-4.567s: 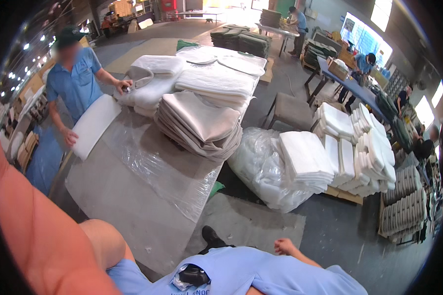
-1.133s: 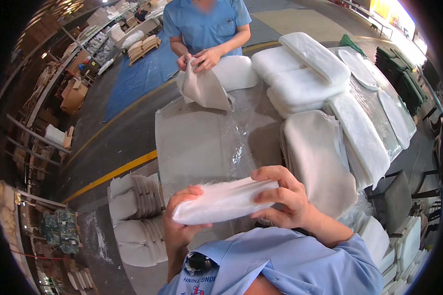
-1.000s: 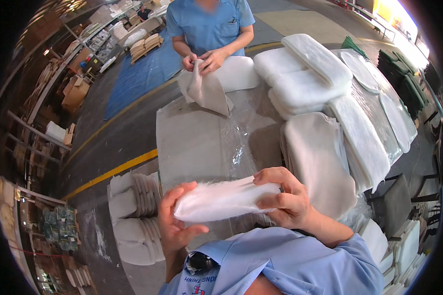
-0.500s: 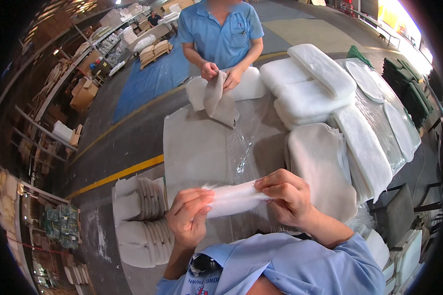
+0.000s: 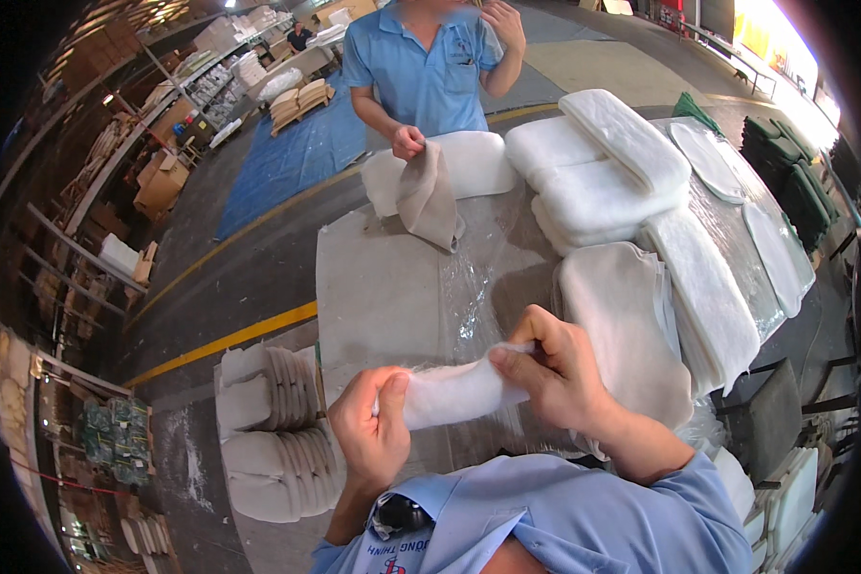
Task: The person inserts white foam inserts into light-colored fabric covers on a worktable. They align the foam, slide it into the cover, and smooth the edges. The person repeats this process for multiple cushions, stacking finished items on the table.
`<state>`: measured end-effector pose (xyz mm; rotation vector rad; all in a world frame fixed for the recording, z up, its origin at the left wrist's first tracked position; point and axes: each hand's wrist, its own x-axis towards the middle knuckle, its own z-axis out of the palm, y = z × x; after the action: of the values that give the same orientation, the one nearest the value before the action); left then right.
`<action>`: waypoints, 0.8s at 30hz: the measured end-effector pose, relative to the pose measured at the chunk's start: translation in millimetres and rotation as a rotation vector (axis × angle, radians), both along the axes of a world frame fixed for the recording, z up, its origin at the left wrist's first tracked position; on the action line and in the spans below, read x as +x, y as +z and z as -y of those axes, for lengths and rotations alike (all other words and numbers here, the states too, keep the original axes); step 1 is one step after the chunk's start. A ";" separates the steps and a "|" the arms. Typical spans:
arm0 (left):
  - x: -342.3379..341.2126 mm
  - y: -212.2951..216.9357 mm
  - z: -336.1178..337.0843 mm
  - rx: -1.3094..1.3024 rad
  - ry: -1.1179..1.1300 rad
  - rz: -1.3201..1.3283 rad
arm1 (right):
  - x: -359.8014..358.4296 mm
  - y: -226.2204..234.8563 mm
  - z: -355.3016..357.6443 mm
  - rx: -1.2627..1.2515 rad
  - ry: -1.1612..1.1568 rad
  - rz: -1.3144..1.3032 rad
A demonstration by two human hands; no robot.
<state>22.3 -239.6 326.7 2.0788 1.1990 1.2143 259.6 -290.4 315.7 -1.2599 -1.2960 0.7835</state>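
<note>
A strip of white fluffy wadding (image 5: pixel 464 394) is stretched between my two hands, above the near part of the table. My left hand (image 5: pixel 371 421) grips its left end, thumb on top. At the right end, my right hand (image 5: pixel 557 371) pinches the wadding between thumb and bent fingers. Loose fibres stand up along its upper edge. Just right of my right hand lies a stack of beige fabric covers (image 5: pixel 627 325). Finished-looking beige cushions (image 5: pixel 277 469) stand in rows left of my left hand.
Across the table (image 5: pixel 378 277), a co-worker in a blue shirt (image 5: pixel 416 72) holds a beige fabric cover (image 5: pixel 430 196) beside a white pad (image 5: pixel 483 163). Thick white wadding pads (image 5: pixel 603 182) are piled at the right. A dark chair (image 5: pixel 780 411) stands near the right edge.
My grip on the wadding has shifted, with both thumbs now over its top. The wadding has turned and bends more. The co-worker's one hand has left the cover and risen towards the head.
</note>
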 end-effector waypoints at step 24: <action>37.0 20.3 -17.8 0.237 -0.192 -0.727 | -1.5 -6.8 -56.0 -0.015 0.063 -0.179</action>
<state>59.3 -221.8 347.0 2.8706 1.1226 0.5279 258.0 -234.4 308.9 -1.1377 -1.1912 0.9310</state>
